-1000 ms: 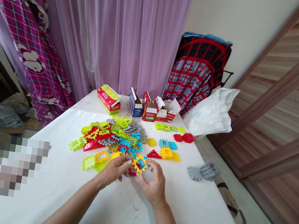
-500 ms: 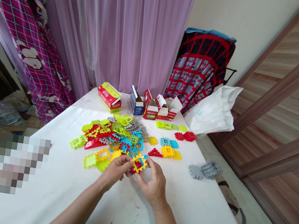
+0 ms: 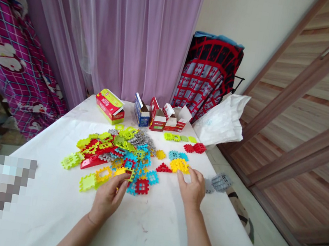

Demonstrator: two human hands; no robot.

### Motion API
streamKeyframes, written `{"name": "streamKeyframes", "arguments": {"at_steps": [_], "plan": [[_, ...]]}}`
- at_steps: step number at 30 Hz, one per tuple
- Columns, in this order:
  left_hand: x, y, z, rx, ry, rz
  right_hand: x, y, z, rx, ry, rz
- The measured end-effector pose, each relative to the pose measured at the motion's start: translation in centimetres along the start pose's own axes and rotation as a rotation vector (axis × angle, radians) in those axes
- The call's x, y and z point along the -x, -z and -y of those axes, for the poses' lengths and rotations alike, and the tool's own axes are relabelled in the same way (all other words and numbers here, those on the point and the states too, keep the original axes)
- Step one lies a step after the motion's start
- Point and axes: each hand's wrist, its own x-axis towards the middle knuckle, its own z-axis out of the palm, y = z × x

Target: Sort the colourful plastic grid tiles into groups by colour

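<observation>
My left hand (image 3: 109, 197) is at the near edge of a mixed pile of plastic interlocking tiles (image 3: 129, 146). Its thumb and fingers pinch a green frame tile (image 3: 131, 175), partly hidden by the fingertips. To the right, my right hand (image 3: 192, 189) has thumb and fingertips on the yellow tiles (image 3: 179, 165), which lie stacked or overlapping. A red triangular piece (image 3: 164, 168) lies just left of them, and blue tiles (image 3: 178, 155) just behind. A red window tile (image 3: 142, 186) rests at the pile's front, between my hands.
Opened small boxes, one of them blue (image 3: 141, 113), and a red-green box (image 3: 109, 107) stand along the far edge. Green tiles (image 3: 172, 137), red tiles (image 3: 199, 147) and grey tiles (image 3: 221, 182) lie on the right. A white bag (image 3: 222, 122) stands by the table's far right corner.
My hands have moved apart. The yellow frame tile went right with my right hand to the yellow tiles. My left hand moved left and took a green tile. The view turned slightly right.
</observation>
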Motion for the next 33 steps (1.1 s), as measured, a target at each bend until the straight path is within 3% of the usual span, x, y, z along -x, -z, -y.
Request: {"name": "streamKeyframes", "arguments": {"at_steps": [3,8,23,26,30,33], "plan": [[0.9,0.6,1.0,-0.050,-0.017,-0.055,-0.5,-1.4,-1.5,0.088,-0.001,0.040],[0.9,0.6,1.4,-0.040,0.052,-0.068,0.4,-2.8,-1.9,0.120,-0.014,0.089],[0.4,0.8,2.3,0.016,0.045,-0.139,0.6,-3.1,-2.0,0.148,-0.006,0.144],[-0.1,2.0,2.8,-0.028,0.104,-0.217,0.8,-2.9,-2.1,0.126,-0.019,0.154],[-0.7,5.3,4.4,-0.153,0.170,-0.376,1.0,-2.8,-2.5,0.083,-0.023,0.104],[-0.3,7.7,5.6,-0.298,0.080,-0.285,1.0,-2.9,-2.7,0.024,0.010,0.056]]}}
